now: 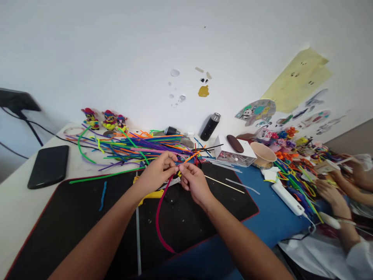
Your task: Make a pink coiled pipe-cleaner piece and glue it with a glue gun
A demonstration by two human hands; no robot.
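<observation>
My left hand is closed in a pinch over the black mat. From its fingertips a magenta pipe cleaner hangs and curves down toward the mat's front edge. Touching those fingertips, my right hand is also pinched; what lies between its fingers is hidden. Under the hands rests a tool with yellow handles, its metal part half covered. An orange pipe cleaner shows just behind the right fingers. To the left lies a short blue pipe cleaner, and a translucent stick points toward me.
Many loose pipe cleaners spread along the back. Three small figures, a black phone, a thermos, a white box and a bowl stand around. At right are a white glue gun and another person's hands.
</observation>
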